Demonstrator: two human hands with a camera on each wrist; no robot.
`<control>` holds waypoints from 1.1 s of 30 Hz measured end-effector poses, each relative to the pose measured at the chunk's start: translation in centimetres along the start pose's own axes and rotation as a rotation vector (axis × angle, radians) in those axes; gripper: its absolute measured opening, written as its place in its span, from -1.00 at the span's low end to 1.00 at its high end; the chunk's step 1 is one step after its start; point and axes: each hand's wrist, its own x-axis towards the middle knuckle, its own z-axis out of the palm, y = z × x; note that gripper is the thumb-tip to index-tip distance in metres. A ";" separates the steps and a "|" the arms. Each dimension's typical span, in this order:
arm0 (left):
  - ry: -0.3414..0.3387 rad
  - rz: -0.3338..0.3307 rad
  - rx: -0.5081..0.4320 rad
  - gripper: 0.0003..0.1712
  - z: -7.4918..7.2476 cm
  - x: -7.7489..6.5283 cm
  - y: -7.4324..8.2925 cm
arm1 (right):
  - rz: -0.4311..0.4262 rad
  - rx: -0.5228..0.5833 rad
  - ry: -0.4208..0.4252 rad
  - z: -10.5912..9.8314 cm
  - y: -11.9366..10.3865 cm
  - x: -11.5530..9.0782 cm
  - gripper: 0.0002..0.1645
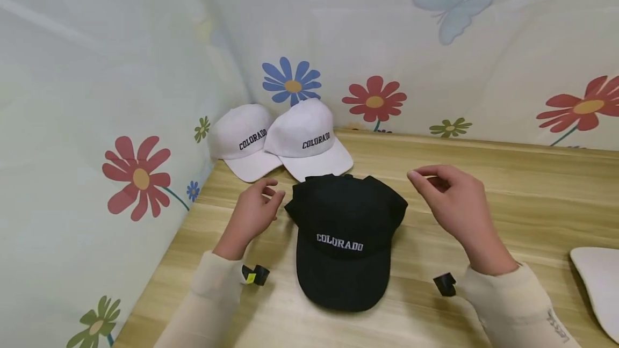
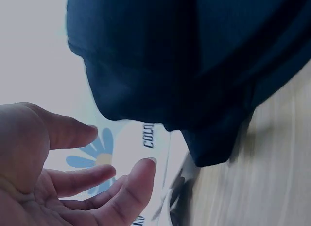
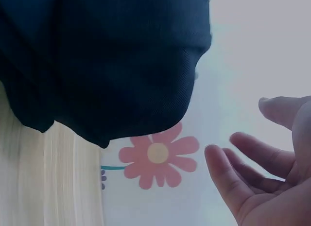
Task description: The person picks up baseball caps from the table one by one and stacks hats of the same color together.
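A black baseball cap point(image 1: 345, 214) with COLORADO in white letters sits on the wooden table, its brim toward me. My left hand point(image 1: 253, 211) hovers just off the cap's left side, fingers loosely bent around nothing. On the other side, a little farther off, my right hand point(image 1: 454, 203) is raised with thumb and forefinger close together and no object between them. Both wrist views show bare fingers apart from the black cap point(image 2: 160, 65). In the right wrist view the cap point(image 3: 112, 75) hangs over the table beside the relaxed right hand point(image 3: 267, 172).
Two white COLORADO caps, one left point(image 1: 244, 133) and one right point(image 1: 309, 133), overlap at the table's back left corner. Part of a white brim point(image 1: 599, 283) shows at the right edge. A flower-printed curtain point(image 1: 377, 31) borders the wooden table point(image 1: 508, 176) behind and at left.
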 end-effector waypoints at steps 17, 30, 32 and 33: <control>0.010 -0.023 -0.029 -0.46 2.5 5.5 -1.2 | 0.058 0.079 -0.308 5.0 3.7 8.6 -0.26; 0.038 -0.079 -0.032 -0.43 3.7 7.1 -1.2 | 0.041 0.116 -0.445 7.6 5.1 11.4 -0.23; 0.041 -0.082 -0.035 -0.42 3.9 7.3 -1.4 | 0.039 0.126 -0.463 8.0 5.2 11.8 -0.23; 0.045 -0.081 -0.028 -0.41 4.0 7.3 -1.5 | 0.037 0.136 -0.472 8.2 5.1 11.9 -0.23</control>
